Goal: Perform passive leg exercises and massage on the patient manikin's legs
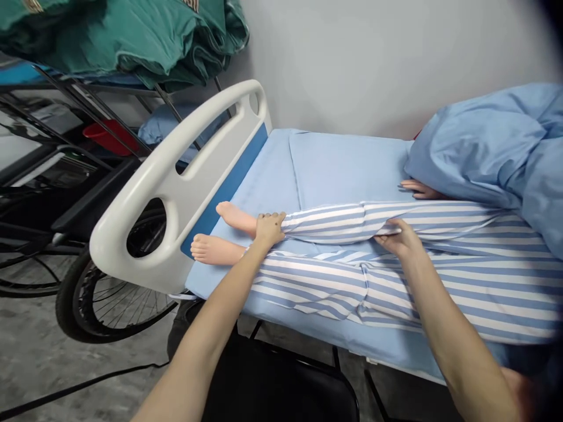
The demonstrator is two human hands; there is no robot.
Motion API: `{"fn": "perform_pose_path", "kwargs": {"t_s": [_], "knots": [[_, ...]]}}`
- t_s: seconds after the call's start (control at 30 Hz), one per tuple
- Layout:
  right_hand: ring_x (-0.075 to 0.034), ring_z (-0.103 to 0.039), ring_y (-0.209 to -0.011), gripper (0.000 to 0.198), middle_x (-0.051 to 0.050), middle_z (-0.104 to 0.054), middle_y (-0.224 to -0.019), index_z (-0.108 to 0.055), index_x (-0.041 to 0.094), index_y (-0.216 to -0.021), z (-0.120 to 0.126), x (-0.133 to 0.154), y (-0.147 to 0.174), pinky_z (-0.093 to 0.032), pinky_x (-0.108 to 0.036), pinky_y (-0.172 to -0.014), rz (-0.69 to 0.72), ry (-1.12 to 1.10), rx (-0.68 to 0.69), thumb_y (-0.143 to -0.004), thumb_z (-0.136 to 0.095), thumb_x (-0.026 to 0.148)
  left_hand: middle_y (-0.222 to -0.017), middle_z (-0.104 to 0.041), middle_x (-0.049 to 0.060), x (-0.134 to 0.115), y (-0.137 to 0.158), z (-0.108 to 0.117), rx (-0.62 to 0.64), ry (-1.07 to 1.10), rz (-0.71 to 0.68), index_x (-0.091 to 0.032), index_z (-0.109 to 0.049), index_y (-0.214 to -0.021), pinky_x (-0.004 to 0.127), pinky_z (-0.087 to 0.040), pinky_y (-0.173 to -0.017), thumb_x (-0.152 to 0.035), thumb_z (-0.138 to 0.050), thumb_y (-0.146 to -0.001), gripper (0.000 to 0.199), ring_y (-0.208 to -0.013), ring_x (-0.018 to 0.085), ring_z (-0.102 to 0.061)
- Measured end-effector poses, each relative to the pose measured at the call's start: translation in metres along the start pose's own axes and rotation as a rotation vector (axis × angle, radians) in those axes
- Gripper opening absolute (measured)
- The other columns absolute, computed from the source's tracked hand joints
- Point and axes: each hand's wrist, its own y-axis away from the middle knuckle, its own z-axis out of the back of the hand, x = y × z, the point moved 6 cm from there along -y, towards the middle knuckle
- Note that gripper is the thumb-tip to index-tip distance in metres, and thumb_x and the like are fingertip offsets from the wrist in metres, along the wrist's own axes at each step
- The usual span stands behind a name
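A manikin in blue-and-white striped trousers [316, 275] lies on its back on a bed with a light blue sheet [343, 170]. Its two bare feet [213, 249] point toward the footboard. My left hand [270, 228] is wrapped over the ankle of the far leg, at the trouser cuff. Near the knee of that same leg, my right hand [398, 237] grips from the near side, its fingers partly tucked under the striped cloth. The near leg rests flat on the sheet, below my hands.
The white and blue footboard [211, 158] closes the bed's left end. A wheelchair wheel [109, 293] stands beyond it. A blue quilt [488, 146] covers the manikin's upper body, one manikin hand [422, 189] showing. A black chair [281, 381] is at the bed's near side.
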Motion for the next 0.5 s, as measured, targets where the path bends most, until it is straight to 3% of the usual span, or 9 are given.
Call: {"fn": "perform_pose_path", "kwargs": {"t_s": [0.23, 0.4, 0.5], "knots": [[-0.015, -0.067, -0.069, 0.026, 0.000, -0.069, -0.078, -0.058, 0.021, -0.089, 0.002, -0.007, -0.004, -0.062, -0.027, -0.061, 0.011, 0.059, -0.055, -0.068, -0.058, 0.006, -0.123, -0.062, 0.013, -0.001, 0.003, -0.001, 0.003, -0.010, -0.013, -0.020, -0.050, -0.133, 0.041, -0.033, -0.101, -0.016, -0.057, -0.079, 0.055, -0.114, 0.028, -0.054], [-0.015, -0.067, -0.068, 0.025, 0.000, -0.069, -0.079, -0.058, 0.021, -0.091, 0.004, -0.010, -0.010, -0.062, -0.026, -0.065, 0.031, 0.113, -0.055, -0.070, -0.062, 0.009, -0.145, -0.048, 0.012, -0.003, 0.038, 0.019, -0.144, 0.199, -0.089, -0.021, -0.034, -0.149, 0.039, -0.027, -0.114, -0.022, -0.049, -0.084, 0.067, -0.133, 0.027, -0.042], [-0.015, -0.067, -0.066, 0.026, 0.001, -0.069, -0.078, -0.058, 0.022, -0.093, 0.003, -0.011, -0.014, -0.062, -0.026, -0.064, 0.033, 0.134, -0.040, -0.071, -0.065, 0.010, -0.140, -0.056, 0.005, -0.007, 0.065, 0.011, 0.038, 0.424, -0.225, -0.026, -0.045, -0.143, 0.032, -0.035, -0.110, -0.036, -0.052, -0.086, 0.059, -0.128, 0.023, -0.049]]}}
